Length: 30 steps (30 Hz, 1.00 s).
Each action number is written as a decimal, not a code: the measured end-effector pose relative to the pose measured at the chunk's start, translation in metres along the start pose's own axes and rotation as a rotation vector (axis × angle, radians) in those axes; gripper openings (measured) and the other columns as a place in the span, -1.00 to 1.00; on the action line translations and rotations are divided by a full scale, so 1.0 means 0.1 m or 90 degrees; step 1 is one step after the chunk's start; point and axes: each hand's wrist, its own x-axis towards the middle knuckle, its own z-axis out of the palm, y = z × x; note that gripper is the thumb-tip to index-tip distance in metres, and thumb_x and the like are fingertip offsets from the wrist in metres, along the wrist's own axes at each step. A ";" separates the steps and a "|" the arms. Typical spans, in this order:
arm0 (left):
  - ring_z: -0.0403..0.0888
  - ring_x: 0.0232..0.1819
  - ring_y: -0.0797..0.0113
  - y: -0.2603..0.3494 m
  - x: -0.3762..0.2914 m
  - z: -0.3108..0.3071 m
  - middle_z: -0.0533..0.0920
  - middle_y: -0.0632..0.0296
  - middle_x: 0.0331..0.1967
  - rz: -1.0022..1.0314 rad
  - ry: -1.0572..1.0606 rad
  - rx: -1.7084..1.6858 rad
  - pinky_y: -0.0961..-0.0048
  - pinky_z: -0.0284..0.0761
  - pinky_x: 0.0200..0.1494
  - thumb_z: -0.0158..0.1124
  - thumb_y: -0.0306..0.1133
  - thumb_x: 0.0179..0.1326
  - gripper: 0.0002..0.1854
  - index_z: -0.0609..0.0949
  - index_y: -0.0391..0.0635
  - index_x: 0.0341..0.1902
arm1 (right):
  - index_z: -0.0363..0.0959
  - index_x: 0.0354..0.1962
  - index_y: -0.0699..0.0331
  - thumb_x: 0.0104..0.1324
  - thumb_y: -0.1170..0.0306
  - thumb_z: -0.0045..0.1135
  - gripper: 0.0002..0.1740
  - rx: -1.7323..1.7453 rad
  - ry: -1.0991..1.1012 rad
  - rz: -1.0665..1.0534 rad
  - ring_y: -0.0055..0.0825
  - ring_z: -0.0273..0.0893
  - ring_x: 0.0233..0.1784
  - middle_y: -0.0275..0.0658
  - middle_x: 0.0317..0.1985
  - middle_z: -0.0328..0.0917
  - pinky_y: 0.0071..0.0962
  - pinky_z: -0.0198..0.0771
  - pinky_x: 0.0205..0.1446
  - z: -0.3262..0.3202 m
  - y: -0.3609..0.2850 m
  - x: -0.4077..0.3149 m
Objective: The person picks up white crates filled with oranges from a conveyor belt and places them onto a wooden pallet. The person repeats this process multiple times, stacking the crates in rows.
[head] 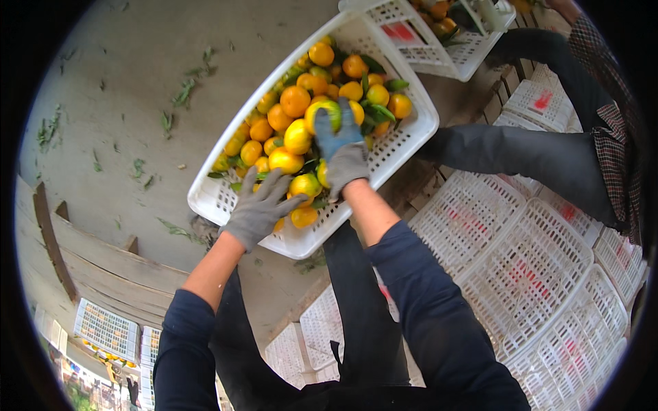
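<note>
A white perforated plastic crate (411, 134) holds many orange and yellow-green citrus fruits (295, 101), some with green leaves (381, 111). My right hand (340, 146), in a grey and blue work glove, reaches into the pile with its fingers against a yellow-green fruit (324, 116); whether it grips the fruit is not clear. At the crate's near left corner, my left hand (258, 208), in a grey glove, rests with spread fingers on the near edge of the pile, beside a yellow fruit (286, 160).
Another white crate (452, 64) with fruit stands at the upper right, near a co-worker's legs (524, 154). Stacked white crates (527, 272) fill the lower right. Wooden boards (113, 267) lie at the left; leaf scraps (185, 92) are scattered over the concrete floor (128, 56).
</note>
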 end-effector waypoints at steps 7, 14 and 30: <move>0.29 0.45 -0.05 -0.07 -0.67 -0.37 0.46 0.03 0.35 -0.327 0.129 -0.093 -0.01 0.13 0.47 0.27 -0.33 0.15 -0.36 0.48 -0.08 0.37 | 0.21 0.41 0.17 0.35 0.05 0.05 -0.26 -0.026 -0.258 -0.042 0.11 0.24 0.45 0.15 0.44 0.20 -0.09 0.17 0.50 0.17 -1.08 -0.28; 0.33 0.43 0.00 0.69 -0.79 0.37 0.40 -0.10 0.40 -1.113 0.386 -0.699 0.21 0.19 0.46 0.27 -0.31 0.29 -0.33 0.35 -0.37 0.41 | 0.18 0.41 0.27 0.36 0.13 0.16 -0.24 0.234 -0.108 0.267 -0.03 0.39 0.33 0.09 0.29 0.39 -0.27 0.30 0.35 -0.40 0.50 -0.26; 0.62 -0.18 0.28 0.44 -0.81 0.48 0.68 0.05 -0.11 -0.933 0.435 -1.202 0.32 0.54 -0.11 0.41 -0.27 0.23 -0.52 0.60 -0.41 0.10 | 0.08 0.48 0.14 0.26 -0.06 0.16 -0.07 -0.126 -0.194 -0.027 0.18 -0.04 0.56 0.23 0.49 -0.01 -0.07 -0.02 0.58 0.61 -1.15 -1.20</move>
